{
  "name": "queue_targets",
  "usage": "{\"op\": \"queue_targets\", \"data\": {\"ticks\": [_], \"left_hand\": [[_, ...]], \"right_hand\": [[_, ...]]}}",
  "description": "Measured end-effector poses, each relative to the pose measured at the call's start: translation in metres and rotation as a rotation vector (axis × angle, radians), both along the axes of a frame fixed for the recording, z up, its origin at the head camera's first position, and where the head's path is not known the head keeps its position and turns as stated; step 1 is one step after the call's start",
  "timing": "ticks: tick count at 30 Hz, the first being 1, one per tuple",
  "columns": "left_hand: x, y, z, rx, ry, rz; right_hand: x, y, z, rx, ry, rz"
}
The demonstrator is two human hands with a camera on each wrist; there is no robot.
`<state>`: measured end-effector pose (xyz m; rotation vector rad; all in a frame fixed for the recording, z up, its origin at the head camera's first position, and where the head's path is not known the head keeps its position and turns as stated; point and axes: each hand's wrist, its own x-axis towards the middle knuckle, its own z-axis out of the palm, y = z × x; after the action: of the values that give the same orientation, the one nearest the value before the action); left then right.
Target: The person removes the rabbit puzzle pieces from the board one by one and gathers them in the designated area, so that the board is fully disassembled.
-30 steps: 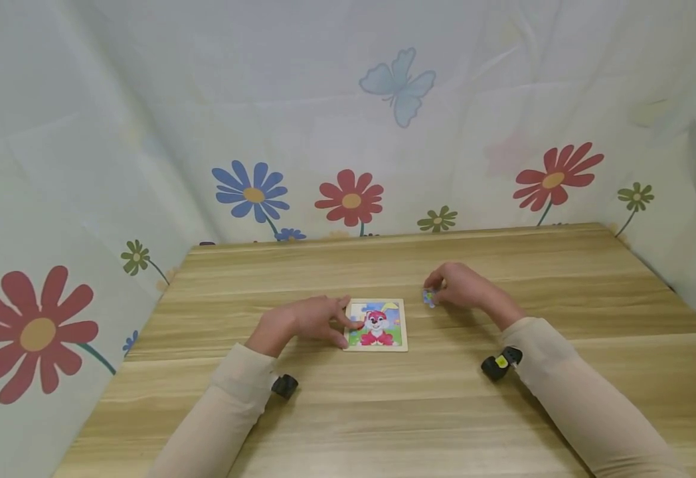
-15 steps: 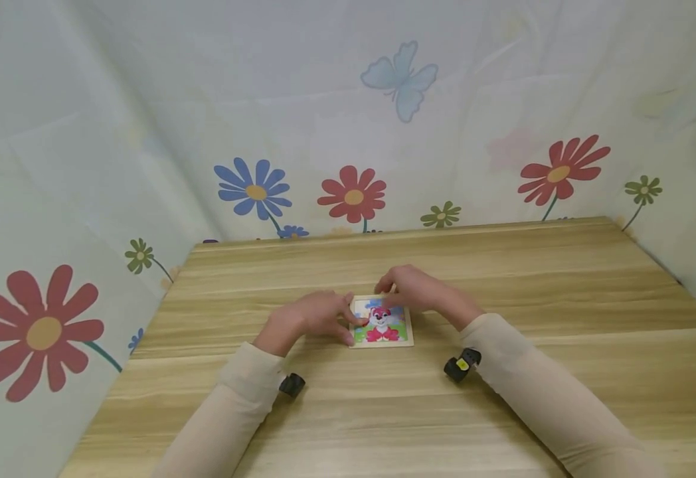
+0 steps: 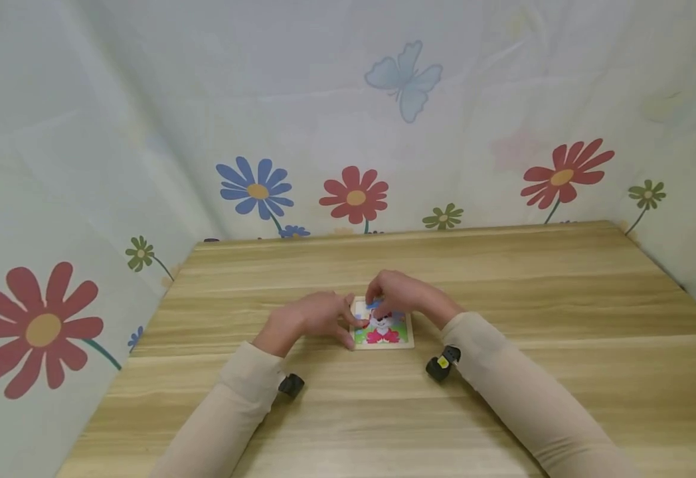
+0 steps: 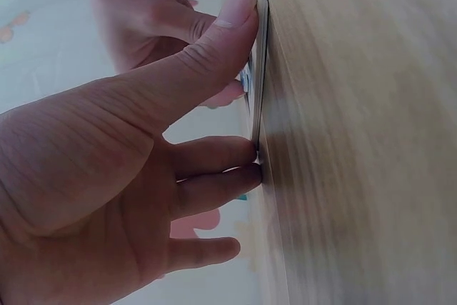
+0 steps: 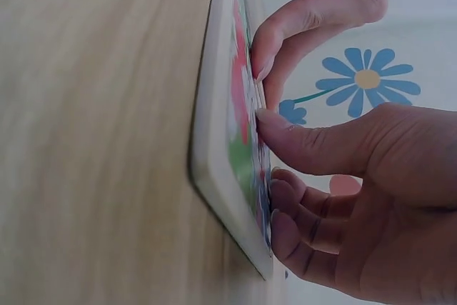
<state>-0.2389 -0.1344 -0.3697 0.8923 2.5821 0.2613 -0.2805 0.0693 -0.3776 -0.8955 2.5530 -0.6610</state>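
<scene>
A square jigsaw puzzle (image 3: 382, 338) in a pale wooden frame lies on the table, with a red and white cartoon animal on green and blue. My left hand (image 3: 319, 315) holds its left side, thumb at the near corner, a finger reaching onto the picture and other fingertips along the edge. Over the puzzle's far part, my right hand (image 3: 400, 292) has its thumb and fingers bent down to the surface, pinching a small puzzle piece that they mostly hide. In the right wrist view, the right thumb (image 5: 314, 144) and curled fingertips meet the picture beside the frame rim (image 5: 214, 166).
The wood-grain table (image 3: 348, 411) spreads around the puzzle on all sides. A white cloth with printed flowers (image 3: 356, 198) hangs behind its far edge and along the sides. A small black camera sits on each wrist, the right one (image 3: 439, 367) with a yellow mark.
My right hand has moved left from beside the puzzle to over its far part, bringing the blue-green puzzle piece with it. My left hand has stayed on the frame's left side.
</scene>
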Motion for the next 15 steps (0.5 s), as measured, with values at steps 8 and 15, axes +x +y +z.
{"op": "queue_targets", "data": {"ticks": [8, 15], "left_hand": [[0.0015, 0.0002, -0.0033, 0.021, -0.007, -0.018], [-0.0005, -0.0015, -0.0019, 0.021, -0.016, 0.005]], "right_hand": [[0.0025, 0.0005, -0.0034, -0.027, -0.020, -0.028], [0.0021, 0.0002, 0.0001, -0.051, -0.003, -0.030]]}}
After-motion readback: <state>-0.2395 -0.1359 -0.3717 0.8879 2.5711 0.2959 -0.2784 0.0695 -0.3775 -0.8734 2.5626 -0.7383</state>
